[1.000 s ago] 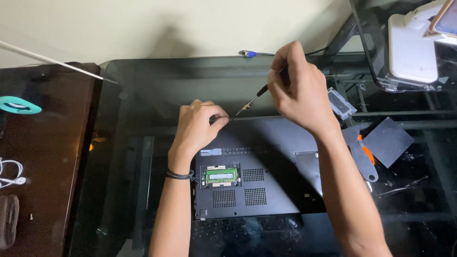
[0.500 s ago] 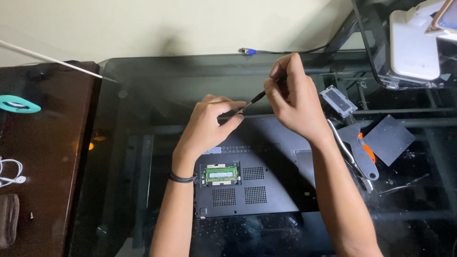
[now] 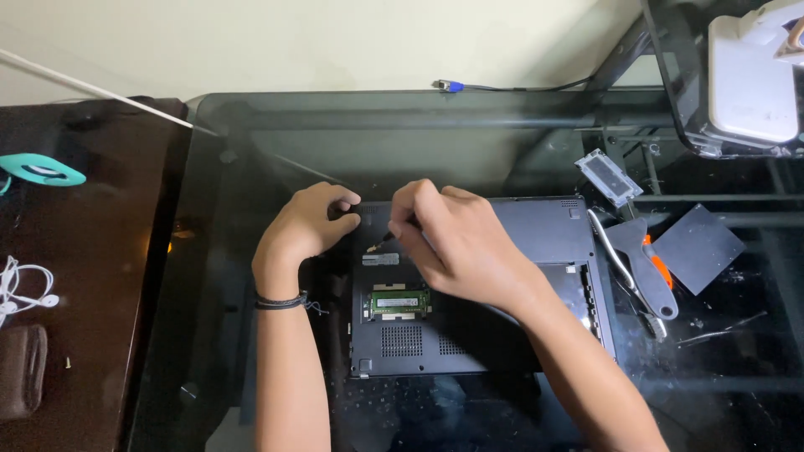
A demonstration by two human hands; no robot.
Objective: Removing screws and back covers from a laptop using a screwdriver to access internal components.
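A black laptop (image 3: 536,230) lies upside down on the glass desk, with a green memory module (image 3: 399,301) showing in an open bay. My left hand (image 3: 306,230) is curled over the laptop's far left corner, fingertips pressed on its edge. My right hand (image 3: 456,247) grips a small screwdriver (image 3: 381,243). Its tip points down-left at the laptop's underside, just above a small grey label. Most of the screwdriver's handle is hidden inside my fist.
To the right of the laptop lie a grey square panel (image 3: 697,249), a small cover plate (image 3: 609,177) and hand tools with an orange grip (image 3: 646,272). A white device (image 3: 749,79) stands at the far right. A brown table (image 3: 100,335) on the left carries white earphones (image 3: 21,285).
Both hands have come down from above the laptop's far edge onto the laptop. My right hand moved left, and the screwdriver's tip now points at the underside.
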